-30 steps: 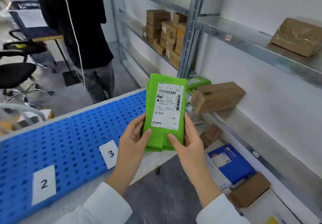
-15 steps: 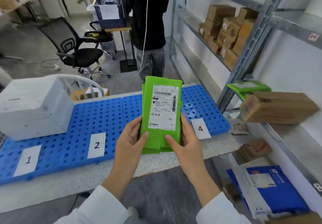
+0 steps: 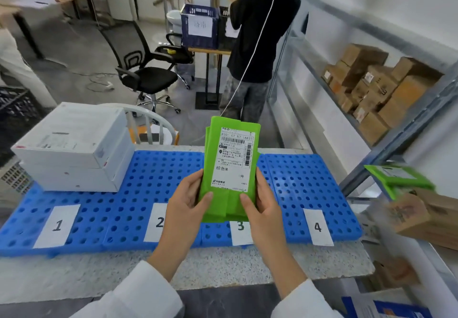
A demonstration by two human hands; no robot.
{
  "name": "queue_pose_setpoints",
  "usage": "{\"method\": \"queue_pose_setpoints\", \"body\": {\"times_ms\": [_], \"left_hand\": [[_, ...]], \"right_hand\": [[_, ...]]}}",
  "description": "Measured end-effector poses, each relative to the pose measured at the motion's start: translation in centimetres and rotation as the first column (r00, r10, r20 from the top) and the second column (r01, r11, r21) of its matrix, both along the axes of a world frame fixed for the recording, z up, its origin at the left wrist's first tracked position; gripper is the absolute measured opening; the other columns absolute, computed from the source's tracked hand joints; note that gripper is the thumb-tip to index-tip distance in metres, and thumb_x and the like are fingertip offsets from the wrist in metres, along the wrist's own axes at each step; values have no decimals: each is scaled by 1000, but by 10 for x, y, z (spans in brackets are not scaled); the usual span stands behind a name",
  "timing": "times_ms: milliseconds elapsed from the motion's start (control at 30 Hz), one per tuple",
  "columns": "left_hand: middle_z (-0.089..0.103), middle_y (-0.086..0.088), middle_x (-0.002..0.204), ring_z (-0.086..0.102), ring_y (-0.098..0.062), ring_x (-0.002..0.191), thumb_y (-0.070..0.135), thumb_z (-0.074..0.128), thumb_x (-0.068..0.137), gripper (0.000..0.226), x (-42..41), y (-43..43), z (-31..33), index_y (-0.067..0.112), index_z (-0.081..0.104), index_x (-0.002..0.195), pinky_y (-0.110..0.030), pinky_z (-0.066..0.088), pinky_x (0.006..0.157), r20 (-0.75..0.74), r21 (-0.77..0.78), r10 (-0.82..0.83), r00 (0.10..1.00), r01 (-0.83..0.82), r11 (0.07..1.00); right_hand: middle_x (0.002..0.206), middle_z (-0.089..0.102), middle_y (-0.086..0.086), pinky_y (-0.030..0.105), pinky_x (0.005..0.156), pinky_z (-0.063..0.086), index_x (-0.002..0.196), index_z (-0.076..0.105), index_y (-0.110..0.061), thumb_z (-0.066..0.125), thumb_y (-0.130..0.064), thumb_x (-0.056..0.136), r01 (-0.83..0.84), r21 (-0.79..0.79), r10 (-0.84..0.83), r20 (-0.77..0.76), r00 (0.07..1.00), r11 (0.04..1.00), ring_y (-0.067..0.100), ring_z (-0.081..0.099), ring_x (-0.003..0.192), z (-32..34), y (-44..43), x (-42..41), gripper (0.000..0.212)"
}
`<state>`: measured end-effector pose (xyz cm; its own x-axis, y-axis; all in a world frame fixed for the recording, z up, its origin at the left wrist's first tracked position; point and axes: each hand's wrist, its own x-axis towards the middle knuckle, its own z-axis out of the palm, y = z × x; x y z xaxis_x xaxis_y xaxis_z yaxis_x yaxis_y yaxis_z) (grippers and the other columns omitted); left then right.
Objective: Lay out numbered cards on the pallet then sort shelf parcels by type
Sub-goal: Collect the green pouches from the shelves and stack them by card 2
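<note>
Blue pallet [image 3: 153, 176] lay below, numbered cards [image 3: 57, 226] out; left hand [image 3: 188, 201] and right hand [image 3: 262, 206] gripped the green parcel [image 3: 212, 164] upright above card 3 [image 3: 240, 233]. Its label [image 3: 233, 166] probably wanted reading before a flat drop.

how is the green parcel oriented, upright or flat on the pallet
Upright: the green parcel stands on end, pinched low between left hand and right hand.

Card 3 [image 3: 239, 233] half hidden behind green parcel [image 3: 230, 169].
</note>
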<state>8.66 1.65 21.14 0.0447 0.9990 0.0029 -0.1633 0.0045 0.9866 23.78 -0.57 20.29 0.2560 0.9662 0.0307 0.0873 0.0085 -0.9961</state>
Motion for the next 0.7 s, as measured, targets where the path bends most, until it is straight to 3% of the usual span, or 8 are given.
{"method": "queue_pose_setpoints", "body": {"times_ms": [233, 700], "left_hand": [[67, 15, 118, 62, 1, 110, -2, 62, 88, 44, -49, 62, -17, 16, 54, 128, -15, 53, 85, 12, -31, 80, 997, -79, 996], [67, 13, 119, 62, 0, 110, -4, 61, 89, 44, -128, 157, -86, 21, 55, 125, -23, 54, 88, -50, -207, 119, 992, -127, 970]], "right_hand": [[144, 46, -19, 29, 103, 47, 148, 32, -35, 54, -7, 96, -72, -40, 71, -5, 997, 997, -5, 46, 127, -14, 72, -47, 63], [145, 44, -16, 29, 105, 45, 149, 29, -30, 54, -8, 96, -137, -227, 148, 33, 988, 964, -1, 45, 129, -83, 177, -123, 63]]}}
